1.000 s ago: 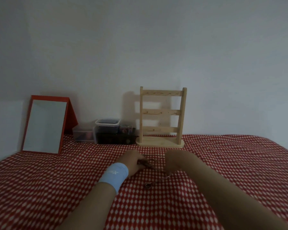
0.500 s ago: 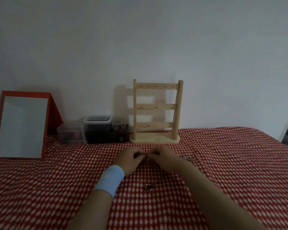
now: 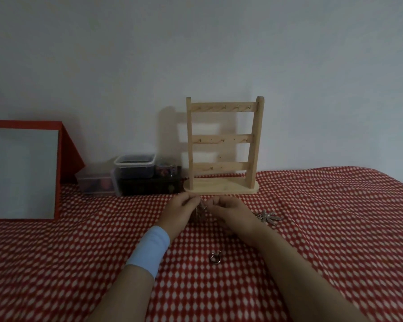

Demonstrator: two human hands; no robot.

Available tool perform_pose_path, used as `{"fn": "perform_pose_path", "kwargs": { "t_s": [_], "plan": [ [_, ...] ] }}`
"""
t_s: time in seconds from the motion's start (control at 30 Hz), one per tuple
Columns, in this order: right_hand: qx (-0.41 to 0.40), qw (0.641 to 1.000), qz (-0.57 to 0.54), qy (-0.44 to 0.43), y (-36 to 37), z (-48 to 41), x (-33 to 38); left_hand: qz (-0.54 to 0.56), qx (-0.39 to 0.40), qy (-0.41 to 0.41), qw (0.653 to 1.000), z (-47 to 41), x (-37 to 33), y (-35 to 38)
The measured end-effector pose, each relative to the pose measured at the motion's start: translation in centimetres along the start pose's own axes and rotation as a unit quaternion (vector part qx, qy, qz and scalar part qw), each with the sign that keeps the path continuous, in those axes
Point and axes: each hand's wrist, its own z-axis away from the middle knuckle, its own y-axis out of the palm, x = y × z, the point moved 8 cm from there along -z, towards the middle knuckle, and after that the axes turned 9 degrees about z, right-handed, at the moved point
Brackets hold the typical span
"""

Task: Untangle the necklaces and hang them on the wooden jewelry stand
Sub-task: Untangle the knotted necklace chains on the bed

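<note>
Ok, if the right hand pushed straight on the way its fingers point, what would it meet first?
Probably the left hand: the right hand points left at it, both pinching the chain between them. The stand base sits just behind; depth is unclear.

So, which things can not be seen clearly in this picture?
Head view only.
1. Necklace chain: thin and dim; any tangle is covered by the left hand and right hand pinching it.
2. Leaf pendant: where its chain runs is hidden by the right wrist.
3. Small metal ring: too small to identify.
4. Plastic boxes: contents too dark.
</note>
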Motion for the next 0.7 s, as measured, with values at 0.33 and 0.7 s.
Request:
{"fn": "perform_pose_path", "kwargs": {
  "t_s": [0.33,0.7],
  "plan": [
    [-0.006,0.992,0.124,-0.039,-2.3,-0.2,2.6,-0.109,-0.001,0.001,0.994,-0.6,-3.2,-0.1],
    [0.037,0.998,0.048,-0.013,-4.2,-4.4,1.5,-0.056,0.015,-0.025,0.998,-4.0,-2.3,1.6]
  ]
}}
